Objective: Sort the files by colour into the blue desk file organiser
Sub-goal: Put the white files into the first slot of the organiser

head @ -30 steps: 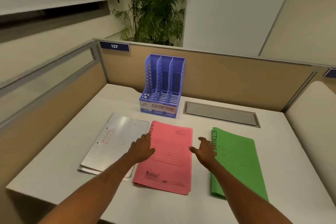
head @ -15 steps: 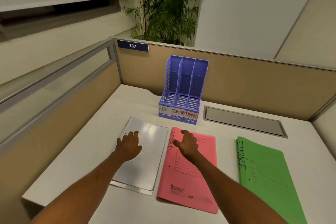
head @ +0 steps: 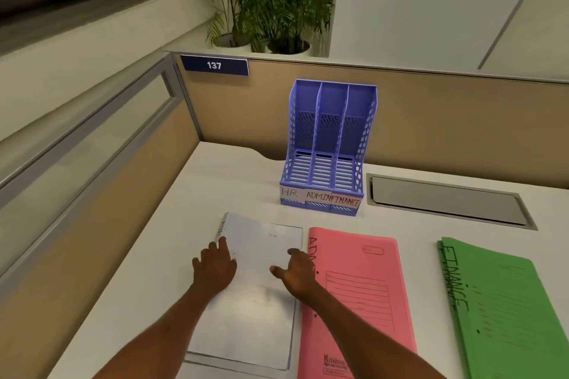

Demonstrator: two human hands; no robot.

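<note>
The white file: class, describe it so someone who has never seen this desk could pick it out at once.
Start at the blue desk file organiser at the back of the desk. Three files lie before it; the white file is leftmost, beside the pink file. Only it is pale, with the left hand and right hand at its sides.

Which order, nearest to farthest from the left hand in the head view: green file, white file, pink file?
1. white file, at left, touched by the left hand.
2. pink file, middle, beside the white one.
3. green file, far right.
</note>
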